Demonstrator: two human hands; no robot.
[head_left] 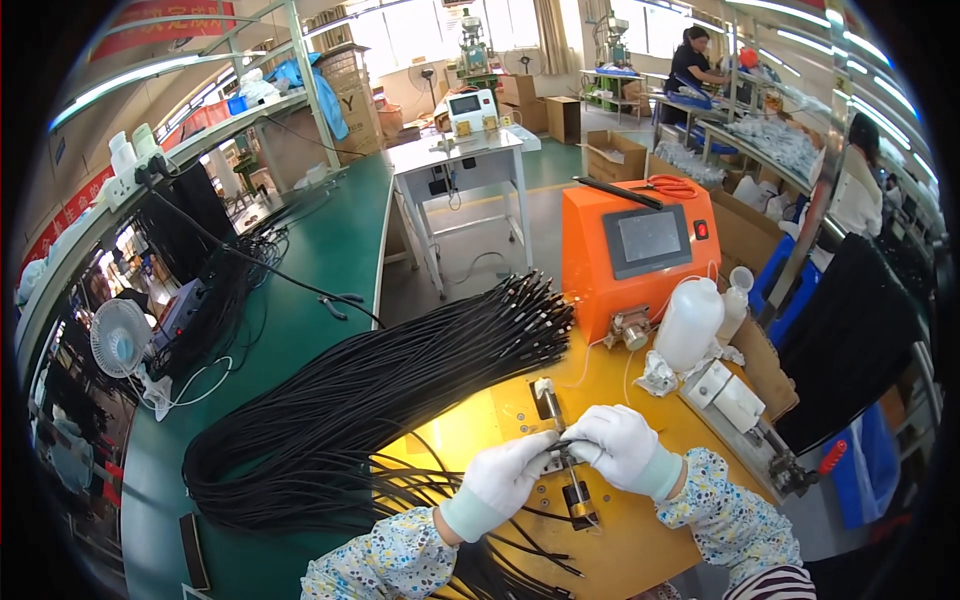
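Both my hands wear white gloves and meet over a small metal fixture (548, 400) fixed on a yellow board. Finger and thumb of my left hand (500, 478) are closed on a thin black cable (562, 443). From the right, my right hand (622, 452) pinches the same cable close to the left fingertips. The fingers partly hide the cable and the fixture's middle. Left of the hands lies a thick bundle of black cables (330, 400), bent in a loop, with metal-tipped ends toward the orange machine. More loose cable ends (515, 560) spread below my left wrist.
An orange machine (640, 250) with a dark screen stands behind the yellow board (650, 540). Beside it are a white plastic bottle (690, 320) and a metal clamp device (735, 405). Pliers (340, 303) and a small fan (120, 340) are on the green table (200, 420).
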